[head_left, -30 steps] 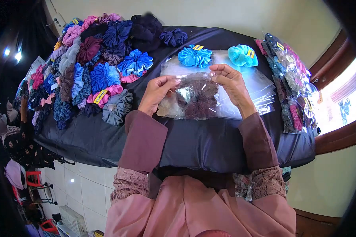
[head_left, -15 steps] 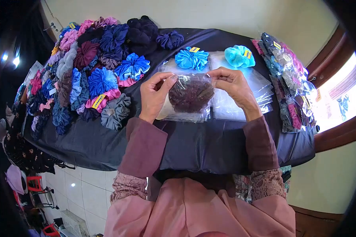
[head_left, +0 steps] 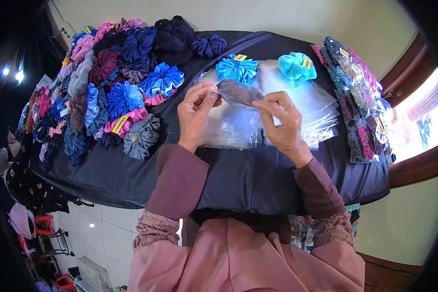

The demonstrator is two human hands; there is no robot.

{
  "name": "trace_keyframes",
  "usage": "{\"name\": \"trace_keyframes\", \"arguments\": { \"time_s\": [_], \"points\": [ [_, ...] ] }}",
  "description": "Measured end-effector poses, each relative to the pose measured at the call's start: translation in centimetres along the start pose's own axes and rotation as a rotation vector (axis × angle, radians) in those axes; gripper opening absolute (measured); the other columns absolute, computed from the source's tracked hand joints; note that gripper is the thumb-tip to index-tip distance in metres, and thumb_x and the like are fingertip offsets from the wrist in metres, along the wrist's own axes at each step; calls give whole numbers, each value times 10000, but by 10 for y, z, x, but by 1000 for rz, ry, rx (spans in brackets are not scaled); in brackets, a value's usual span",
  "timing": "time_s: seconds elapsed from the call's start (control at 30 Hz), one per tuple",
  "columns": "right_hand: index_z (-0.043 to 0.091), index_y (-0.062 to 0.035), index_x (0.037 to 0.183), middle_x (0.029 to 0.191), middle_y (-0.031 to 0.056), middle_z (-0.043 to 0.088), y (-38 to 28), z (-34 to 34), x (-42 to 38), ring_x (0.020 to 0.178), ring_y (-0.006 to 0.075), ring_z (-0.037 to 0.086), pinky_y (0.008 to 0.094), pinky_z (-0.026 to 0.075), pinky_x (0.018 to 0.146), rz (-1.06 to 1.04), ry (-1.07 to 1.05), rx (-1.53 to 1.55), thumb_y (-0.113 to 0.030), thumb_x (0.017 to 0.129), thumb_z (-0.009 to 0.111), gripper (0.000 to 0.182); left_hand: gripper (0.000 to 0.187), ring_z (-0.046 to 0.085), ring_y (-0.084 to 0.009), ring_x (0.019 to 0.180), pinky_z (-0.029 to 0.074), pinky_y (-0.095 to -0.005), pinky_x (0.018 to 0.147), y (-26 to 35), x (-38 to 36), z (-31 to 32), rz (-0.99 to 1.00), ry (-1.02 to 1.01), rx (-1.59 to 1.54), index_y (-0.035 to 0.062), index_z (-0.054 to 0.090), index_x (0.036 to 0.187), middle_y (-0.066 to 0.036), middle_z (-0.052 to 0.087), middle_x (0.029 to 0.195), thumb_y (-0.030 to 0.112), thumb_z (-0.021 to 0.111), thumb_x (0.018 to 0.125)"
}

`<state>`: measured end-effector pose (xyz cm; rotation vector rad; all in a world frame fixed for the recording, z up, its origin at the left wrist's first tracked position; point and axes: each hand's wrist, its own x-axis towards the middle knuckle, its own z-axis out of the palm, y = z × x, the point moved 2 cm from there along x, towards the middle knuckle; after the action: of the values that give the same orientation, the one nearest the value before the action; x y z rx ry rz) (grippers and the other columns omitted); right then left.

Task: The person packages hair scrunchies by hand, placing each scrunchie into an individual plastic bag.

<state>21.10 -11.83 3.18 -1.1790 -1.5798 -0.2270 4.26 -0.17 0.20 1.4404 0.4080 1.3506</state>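
Note:
A clear plastic bag [head_left: 239,93] with a dark brown scrunchie inside is stretched between my two hands, tilted so that it shows foreshortened. My left hand [head_left: 195,114] pinches its left corner between thumb and fingers. At the right corner, my right hand [head_left: 282,121] grips the edge the same way. Below the bag lie two stacks of clear bags, a left stack [head_left: 228,129] and a right stack [head_left: 306,112]. A shiny blue scrunchie [head_left: 236,69] with a yellow tag tops the left stack, and a fluffy turquoise scrunchie [head_left: 296,66] the right one.
A big heap of loose scrunchies [head_left: 102,87] covers the left of the black-draped table [head_left: 248,180]. Several bagged scrunchies [head_left: 357,97] are piled at the right end, beside a bright window [head_left: 418,121]. A wall stands behind the table.
The bag has tipped from facing me to lying nearly edge-on, and it sits slightly higher. My right hand has turned and its fingers have curled more around the bag's corner.

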Motion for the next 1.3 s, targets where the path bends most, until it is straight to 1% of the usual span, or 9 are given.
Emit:
{"name": "trace_keyframes", "arguments": {
  "time_s": [0.07,0.17,0.27,0.5,0.83,0.97,1.07,1.13,1.3],
  "points": [
    [679,-45,847,810,89,562,-2,8,-8,727,236,566,316,456,642,-24,-26,-19,85,676,610,225,143,601,-138,856,546,-303,740,-15,-4,-1,-321,117,-198,5,627,982,-91,583,1082,88,633,866],
    [674,-48,864,811,82,556,-3,18,-16,721,247,553,351,447,643,-69,-64,-24,67,667,621,234,189,636,-154,765,546,-273,693,-26,-9,0,-366,283,-143,-22,606,942,-113,630,906,143,652,861],
    [666,-40,888,812,72,547,-6,23,-20,740,237,556,354,424,644,-104,-90,-60,57,663,619,250,205,637,-154,743,535,-255,677,-22,-11,-5,-646,80,-159,10,596,942,-89,642,868,209,610,891],
    [658,-41,927,848,63,550,-10,27,-25,777,228,557,357,412,699,-102,-133,-156,15,676,636,258,299,619,-140,813,517,-249,681,-1,-13,18,-712,-4,-391,20,575,1017,-87,631,958,293,584,896],
    [649,-49,976,938,71,580,-21,26,-20,803,229,569,350,421,712,-220,-239,-64,-9,664,676,315,288,595,-97,806,501,-244,704,-25,-18,16,-526,9,-224,30,556,1047,-36,619,917,108,685,802],
    [638,-46,1001,959,98,584,-11,10,-8,853,255,572,339,433,741,-234,-60,-159,-85,668,699,340,253,604,-110,813,517,-279,687,-21,-12,8,-546,87,-315,29,554,1045,-33,620,923,69,651,815],
    [611,-49,1062,972,105,596,3,4,-3,865,228,578,321,438,764,56,188,-193,-145,724,702,363,239,609,-118,829,519,-287,702,-4,-9,11,-550,63,-365,36,560,1048,-34,624,946,74,637,825],
    [575,-40,1123,1015,92,605,23,9,-8,897,173,572,300,440,802,691,128,392,-213,805,670,374,249,610,-117,850,504,-279,754,-3,-8,10,-525,18,-362,42,565,1078,-36,624,966,100,624,843],
    [559,-10,1137,1073,47,601,28,16,-12,966,127,561,290,438,852,987,-51,999,-204,872,607,332,324,603,-118,893,480,-268,803,2,-11,14,-587,-45,-382,47,550,1160,-33,623,1019,143,623,859]
  ]
}}
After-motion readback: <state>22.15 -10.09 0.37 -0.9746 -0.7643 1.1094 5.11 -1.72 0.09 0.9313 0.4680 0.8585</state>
